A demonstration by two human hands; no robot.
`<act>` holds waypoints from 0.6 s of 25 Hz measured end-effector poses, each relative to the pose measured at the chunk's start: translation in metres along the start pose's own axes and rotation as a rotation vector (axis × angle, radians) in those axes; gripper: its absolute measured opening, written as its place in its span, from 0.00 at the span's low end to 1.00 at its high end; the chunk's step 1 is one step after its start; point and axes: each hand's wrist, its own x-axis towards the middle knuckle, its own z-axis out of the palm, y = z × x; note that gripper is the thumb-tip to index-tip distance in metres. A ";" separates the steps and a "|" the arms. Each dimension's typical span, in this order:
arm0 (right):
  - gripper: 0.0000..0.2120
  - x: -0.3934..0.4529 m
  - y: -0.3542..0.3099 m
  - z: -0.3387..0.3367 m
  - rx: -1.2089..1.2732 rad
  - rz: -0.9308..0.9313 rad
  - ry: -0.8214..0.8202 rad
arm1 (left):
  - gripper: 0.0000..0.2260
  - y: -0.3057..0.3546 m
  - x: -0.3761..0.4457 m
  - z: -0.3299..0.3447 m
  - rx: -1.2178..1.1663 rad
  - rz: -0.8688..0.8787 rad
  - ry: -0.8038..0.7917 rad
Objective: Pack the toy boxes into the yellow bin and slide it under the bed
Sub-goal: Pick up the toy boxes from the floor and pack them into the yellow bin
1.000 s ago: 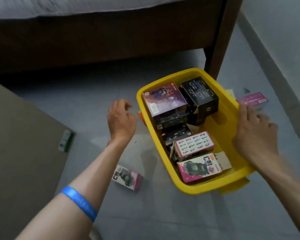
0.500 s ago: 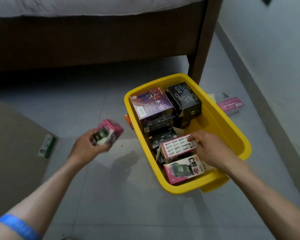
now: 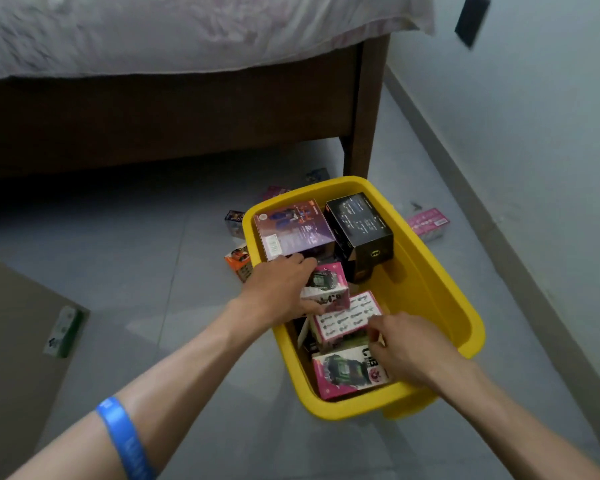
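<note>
1. Left hand (image 3: 279, 289): reaches over the left rim of the yellow bin (image 3: 440, 299). Its fingers are curled round a small pink toy box (image 3: 326, 289) and hold it inside the bin, above the packed boxes.
2. Right hand (image 3: 407, 348): fingers bent, with the tips resting on the right end of a pink-and-white box (image 3: 343, 320) lying in the bin. Whether they pinch that box or merely touch it cannot be told.
3. Just below the right fingers, at the near end of the bin, lies a pink box with a green picture (image 3: 347, 374); the right hand covers its right end.
4. Just beyond the left fingertips lies a purple box (image 3: 295, 230). To its right, a black box (image 3: 361, 226) stands at the far end of the bin.
5. Right of both hands, the right half of the bin floor is bare yellow plastic.
6. The bin rests on the grey floor (image 3: 118, 258), near the bed leg (image 3: 364, 109), outside the bed frame.
7. Left of the left fingers, outside the bin, an orange box (image 3: 238, 263) and a dark box (image 3: 234, 220) lie on the floor. A pink box (image 3: 428, 221) lies beyond the bin's right side.
8. A blue wristband (image 3: 125, 438) sits on the left forearm.
</note>
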 end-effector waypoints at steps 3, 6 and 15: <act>0.10 -0.015 0.016 0.003 -0.039 0.080 0.019 | 0.28 0.008 0.001 0.004 -0.117 0.124 0.054; 0.12 -0.037 0.045 0.000 0.007 0.221 -0.060 | 0.19 0.032 -0.008 0.001 -0.346 0.378 0.274; 0.13 -0.006 0.019 -0.064 -0.004 0.158 0.342 | 0.05 -0.019 0.023 0.030 -0.759 -0.367 0.586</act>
